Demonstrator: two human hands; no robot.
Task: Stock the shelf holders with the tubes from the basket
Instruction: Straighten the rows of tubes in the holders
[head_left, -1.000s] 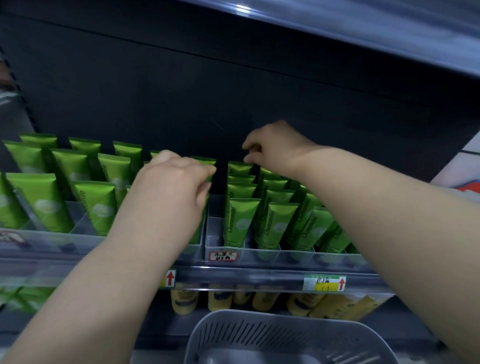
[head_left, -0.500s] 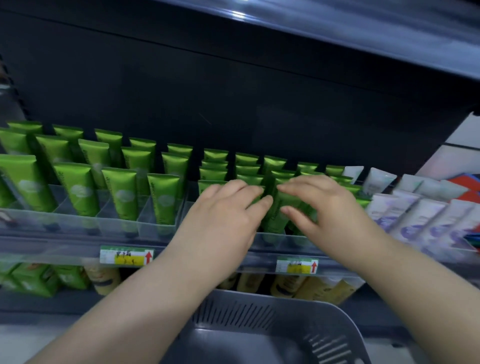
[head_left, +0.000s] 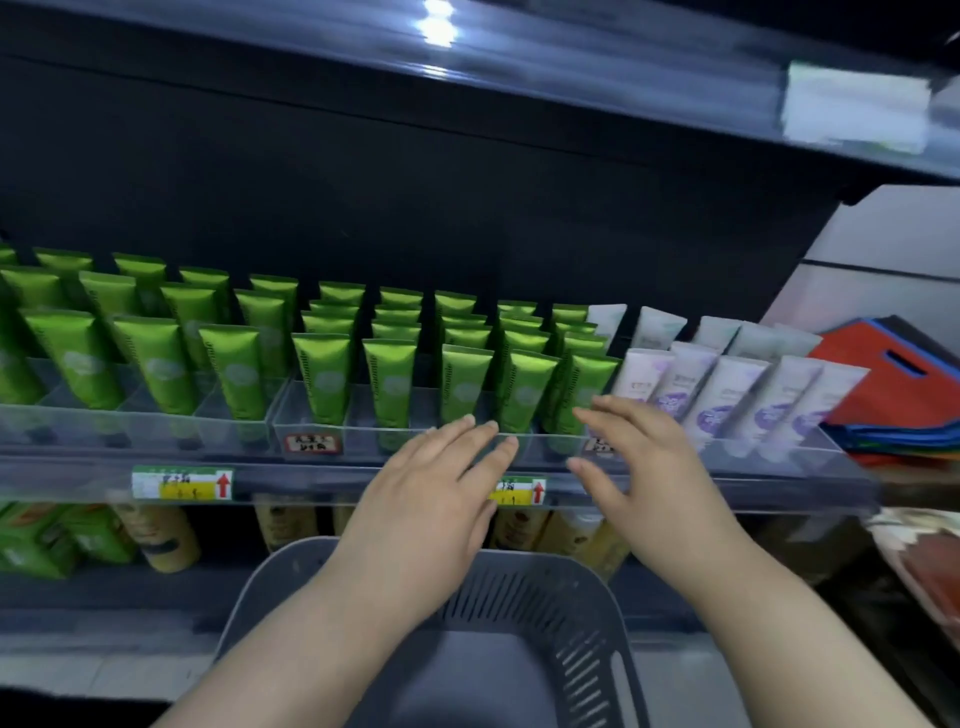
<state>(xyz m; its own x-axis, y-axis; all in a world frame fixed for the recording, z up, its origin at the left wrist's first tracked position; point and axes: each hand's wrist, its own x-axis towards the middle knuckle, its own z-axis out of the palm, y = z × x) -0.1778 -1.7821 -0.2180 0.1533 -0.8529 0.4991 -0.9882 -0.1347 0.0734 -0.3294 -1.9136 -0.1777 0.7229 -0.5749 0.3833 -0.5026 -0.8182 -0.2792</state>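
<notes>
My left hand (head_left: 441, 493) and right hand (head_left: 644, 467) are both flat, fingers straight, holding nothing, just in front of the clear holders (head_left: 358, 439). Rows of green tubes (head_left: 395, 384) stand upright in them. The grey basket (head_left: 545, 597) is below my wrists.

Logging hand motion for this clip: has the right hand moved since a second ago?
Yes. The right hand was over the back green tubes; now it is nearer the person, at the front wall of the clear holder.
</notes>
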